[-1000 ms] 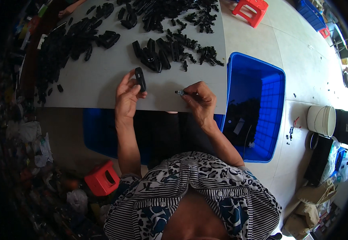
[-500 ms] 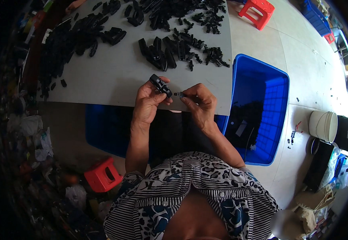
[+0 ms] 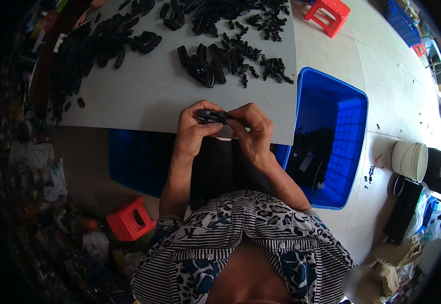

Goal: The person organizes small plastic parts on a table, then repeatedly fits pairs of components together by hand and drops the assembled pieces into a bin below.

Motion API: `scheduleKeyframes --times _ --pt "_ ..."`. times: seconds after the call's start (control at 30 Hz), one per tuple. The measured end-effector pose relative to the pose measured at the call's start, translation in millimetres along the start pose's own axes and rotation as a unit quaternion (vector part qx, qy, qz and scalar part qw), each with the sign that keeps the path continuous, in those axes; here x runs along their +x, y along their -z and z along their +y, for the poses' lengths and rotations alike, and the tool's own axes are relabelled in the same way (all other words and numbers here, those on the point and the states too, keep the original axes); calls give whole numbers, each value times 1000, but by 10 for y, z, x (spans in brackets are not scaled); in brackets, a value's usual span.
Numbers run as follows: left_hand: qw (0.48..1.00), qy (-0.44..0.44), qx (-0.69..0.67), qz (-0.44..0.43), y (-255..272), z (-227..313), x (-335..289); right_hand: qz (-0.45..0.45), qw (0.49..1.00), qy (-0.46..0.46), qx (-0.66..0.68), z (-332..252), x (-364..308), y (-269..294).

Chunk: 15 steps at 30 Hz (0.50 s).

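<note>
My left hand (image 3: pixel 192 129) and my right hand (image 3: pixel 253 129) meet at the near edge of a grey table (image 3: pixel 149 96). Between their fingertips they pinch one small black plastic part (image 3: pixel 211 116), held just above the table edge. The left fingers wrap its left end and the right fingers press on its right end. Much of the part is hidden by my fingers. A cluster of similar black parts (image 3: pixel 205 66) lies on the table just beyond my hands.
More black parts are heaped at the table's far left (image 3: pixel 99 43) and far middle (image 3: pixel 220 10). A blue bin (image 3: pixel 352 126) stands on the floor to the right, another blue bin (image 3: pixel 134 157) under the table. Red stools (image 3: pixel 129 223) (image 3: pixel 327 15), a white bucket (image 3: pixel 410 159).
My left hand carried the black part from the table toward the right hand. Both hands have come together and now grip the part jointly, closer to the table edge.
</note>
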<state>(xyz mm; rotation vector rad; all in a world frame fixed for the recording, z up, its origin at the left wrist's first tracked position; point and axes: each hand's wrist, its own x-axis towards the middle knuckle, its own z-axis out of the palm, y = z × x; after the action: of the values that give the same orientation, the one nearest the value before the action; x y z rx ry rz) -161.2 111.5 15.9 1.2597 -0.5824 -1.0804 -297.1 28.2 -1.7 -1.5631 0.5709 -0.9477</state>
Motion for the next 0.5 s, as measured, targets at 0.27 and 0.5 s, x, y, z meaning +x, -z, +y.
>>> scheduleKeyframes --times 0.27,0.5 --pt "995 5 98 30 -112 45 7 -21 996 67 -60 6 39 26" --pt "997 -3 71 11 -170 81 -39 -41 984 121 -125 -4 47 69"
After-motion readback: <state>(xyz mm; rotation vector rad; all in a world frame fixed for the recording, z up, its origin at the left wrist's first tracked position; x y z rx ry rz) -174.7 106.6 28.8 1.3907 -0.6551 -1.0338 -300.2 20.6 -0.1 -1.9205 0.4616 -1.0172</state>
